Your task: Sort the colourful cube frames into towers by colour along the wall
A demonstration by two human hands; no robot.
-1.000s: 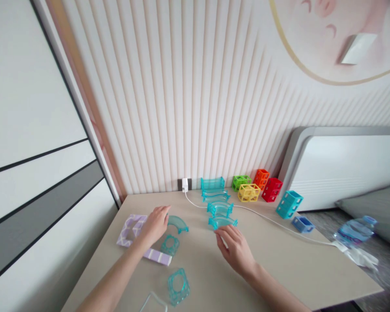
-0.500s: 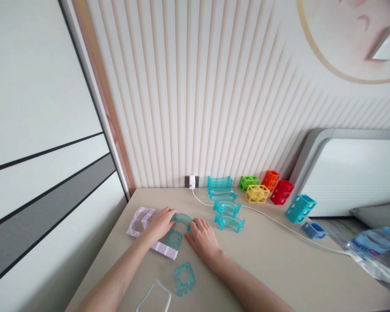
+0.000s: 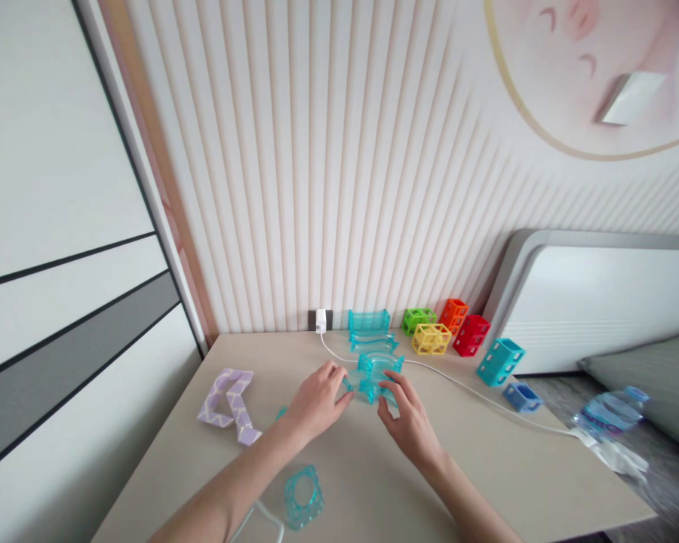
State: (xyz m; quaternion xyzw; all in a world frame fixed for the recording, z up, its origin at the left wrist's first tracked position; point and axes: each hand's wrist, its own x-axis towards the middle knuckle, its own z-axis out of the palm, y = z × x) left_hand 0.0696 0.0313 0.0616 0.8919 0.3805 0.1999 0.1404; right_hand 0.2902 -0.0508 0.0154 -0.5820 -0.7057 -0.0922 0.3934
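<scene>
A curved translucent teal track piece (image 3: 357, 379) is held up over the table by both hands. My left hand (image 3: 321, 398) pinches its left end, and my right hand (image 3: 408, 416) has thumb and fingers closed about its right end. Behind it lie more teal track pieces, among them a curved one (image 3: 382, 360), a wavy one (image 3: 373, 342) and a straight one (image 3: 369, 323) by the wall. The held piece overlaps another teal piece in view, so their edges are hard to separate. A square teal piece (image 3: 304, 496) with a round hole rests nearer me. Another teal bit (image 3: 281, 412) is mostly hidden by my left wrist.
A purple folding snake toy (image 3: 225, 406) lies at left. Green (image 3: 419, 320), yellow (image 3: 431, 338), orange (image 3: 453, 314), red (image 3: 471, 335), teal (image 3: 500, 362) and blue (image 3: 522, 397) openwork blocks stand at right. A white cable (image 3: 475, 392) crosses the table; a bottle (image 3: 614, 411) is at far right.
Both hands have lifted the curved teal piece from beside the purple toy and carried it right, near the other track pieces. My view has turned slightly right.
</scene>
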